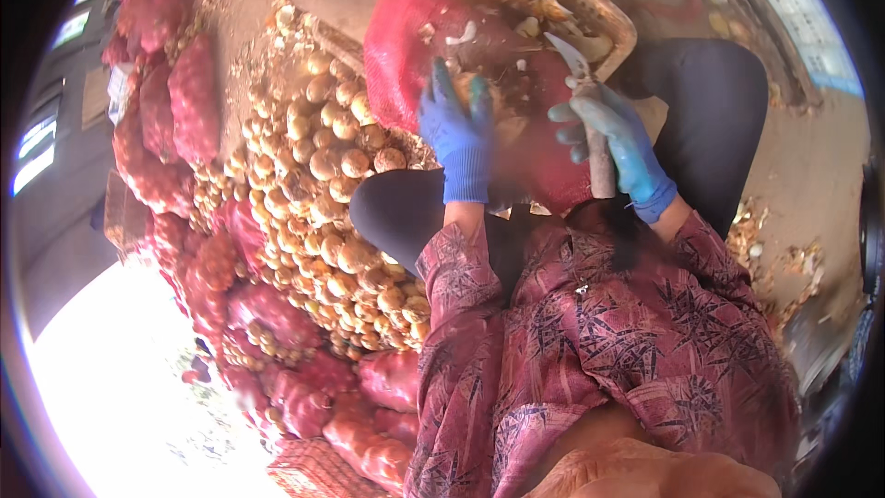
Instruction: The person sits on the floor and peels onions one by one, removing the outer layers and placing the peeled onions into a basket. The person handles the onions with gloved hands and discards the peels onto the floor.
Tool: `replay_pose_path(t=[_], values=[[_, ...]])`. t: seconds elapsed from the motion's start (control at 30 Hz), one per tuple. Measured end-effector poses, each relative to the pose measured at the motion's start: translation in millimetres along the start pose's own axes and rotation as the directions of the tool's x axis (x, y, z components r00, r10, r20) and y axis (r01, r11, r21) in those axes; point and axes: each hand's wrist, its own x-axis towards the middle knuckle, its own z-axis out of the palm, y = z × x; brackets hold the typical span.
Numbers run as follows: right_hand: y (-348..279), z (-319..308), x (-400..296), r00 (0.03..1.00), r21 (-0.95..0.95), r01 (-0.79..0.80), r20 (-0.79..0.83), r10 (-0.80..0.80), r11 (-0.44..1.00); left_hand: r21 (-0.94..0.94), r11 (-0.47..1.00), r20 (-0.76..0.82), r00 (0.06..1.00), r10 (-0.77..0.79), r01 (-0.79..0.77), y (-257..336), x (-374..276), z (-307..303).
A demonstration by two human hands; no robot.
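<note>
My left hand, in a blue glove with a greenish palm side, curls over a tan, blurred onion that its fingers partly hide. Beneath it, red mesh sacking is spread across my lap, with bits of onion skin on top. My right hand, gloved the same way, grips a knife by its worn wooden handle. The knife blade points up and to the left, apart from the onion.
Many loose onions lie heaped on the floor by my left knee. Filled red mesh sacks line the left side. A rectangular plastic crate with onion peelings stands ahead. Skins litter the floor at right.
</note>
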Motion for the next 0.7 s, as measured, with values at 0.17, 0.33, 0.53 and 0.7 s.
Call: replay_pose_path(t=[0.17, 0.33, 0.53, 0.7], values=[[13.8, 10.3, -0.8, 0.99, -0.107, 0.011, 0.14, 0.004, 0.994, -0.22, 0.968, -0.202, 0.976, 0.079, -0.124, -20.5, 9.7, 18.7], [42.9, 10.3, 17.1, 0.947, -0.513, 0.316, 0.221, -0.233, 0.798, -0.299, 0.947, -0.197, 0.979, 0.058, -0.116, -16.0, 12.4, 28.8], [51.8, 9.7, 26.8, 0.878, -0.734, 0.47, 0.331, -0.345, 0.491, -0.236, 0.966, -0.146, 0.986, 0.075, -0.108, -19.4, 20.7, 22.6], [52.3, 11.9, 28.7, 0.861, -0.787, 0.487, 0.36, -0.36, 0.379, -0.221, 0.97, -0.12, 0.99, 0.073, -0.098, -25.1, 22.1, 26.7]])
